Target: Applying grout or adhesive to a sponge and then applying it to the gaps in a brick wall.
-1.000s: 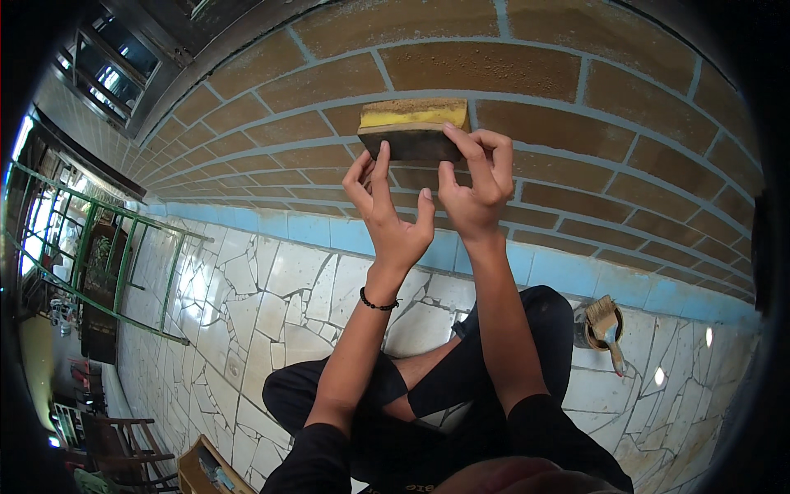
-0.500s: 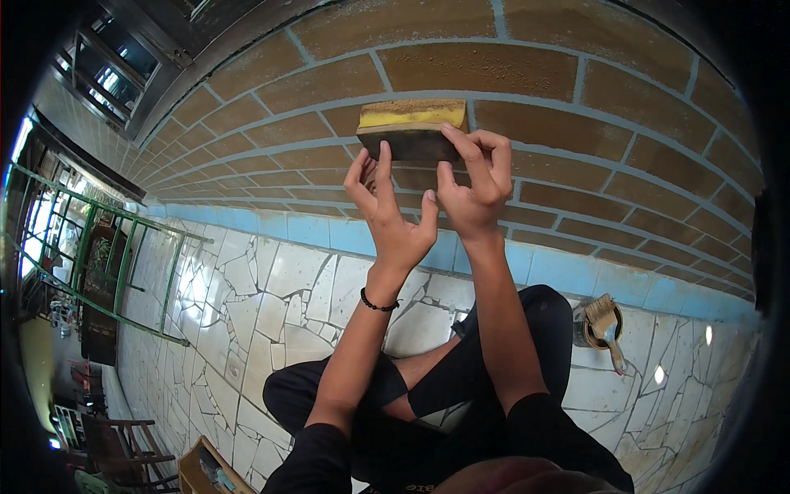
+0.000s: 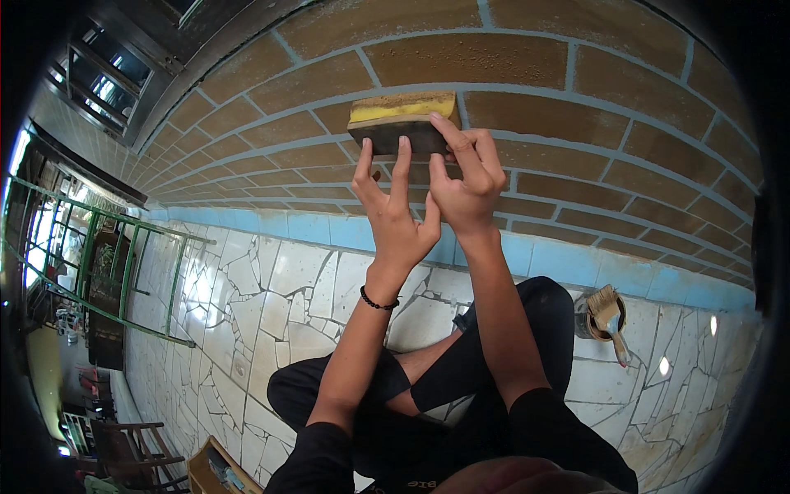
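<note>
In the head view, a person sits cross-legged in dark trousers [image 3: 527, 350] on a floor of irregular pale stone pieces [image 3: 288, 288], with both arms raised toward a brown brick-patterned wall [image 3: 527, 115] with pale blue-grey joints. A rectangular sponge-faced block [image 3: 395, 125] is up at that wall, in front of the bricks: its dark flat face is toward the person, a tan edge runs along that face, and a yellow foam layer with a brownish, soiled surface lies toward the wall.

The left hand [image 3: 398, 226] is spread rather than clenched; two extended fingertips rest at the lower part of the dark face, and the thumb points up just beside the right hand. The right hand [image 3: 467, 193] grasps the right end of the block, its index fingertip at the upper edge of the dark face and its thumb at the lower edge; how its other fingers sit is partly hidden. A dark beaded bracelet [image 3: 378, 303] circles the left wrist.

A light blue band [image 3: 329, 229] runs along the foot of the wall. To the person's right, a paintbrush [image 3: 607, 313] lies tilted across a round container [image 3: 583, 326] on the floor. Well off to the left stands a green metal frame [image 3: 156, 332].
</note>
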Tool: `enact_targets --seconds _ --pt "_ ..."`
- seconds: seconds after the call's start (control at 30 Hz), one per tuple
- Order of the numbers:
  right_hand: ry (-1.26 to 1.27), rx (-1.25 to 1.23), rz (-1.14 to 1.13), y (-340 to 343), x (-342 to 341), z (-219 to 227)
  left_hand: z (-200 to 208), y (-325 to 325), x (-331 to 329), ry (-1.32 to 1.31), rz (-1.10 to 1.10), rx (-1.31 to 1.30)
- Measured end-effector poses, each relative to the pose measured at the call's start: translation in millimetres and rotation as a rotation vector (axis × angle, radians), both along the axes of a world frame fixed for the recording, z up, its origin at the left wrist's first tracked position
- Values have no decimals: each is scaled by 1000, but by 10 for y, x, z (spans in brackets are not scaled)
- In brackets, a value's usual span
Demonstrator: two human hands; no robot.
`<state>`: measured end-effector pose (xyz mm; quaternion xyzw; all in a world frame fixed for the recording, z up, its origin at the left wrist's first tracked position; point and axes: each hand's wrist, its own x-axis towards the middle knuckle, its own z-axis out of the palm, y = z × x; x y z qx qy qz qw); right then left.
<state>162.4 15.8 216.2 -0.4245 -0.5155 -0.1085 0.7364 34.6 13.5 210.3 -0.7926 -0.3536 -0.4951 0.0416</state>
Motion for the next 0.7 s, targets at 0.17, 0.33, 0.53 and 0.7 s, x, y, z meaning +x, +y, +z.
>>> enact_targets --seconds 0.17,0.33,0.53,0.7 --pt "26 18 9 -63 -10 35 -4 16 30 74 18 -10" --pt "193 60 4 -60 -106 10 20 56 59 95 10 1" --pt "127 63 -3 -75 -98 16 34 151 93 86 30 8" --pt "107 19 -19 -72 -45 39 -27 210 152 99 72 50"
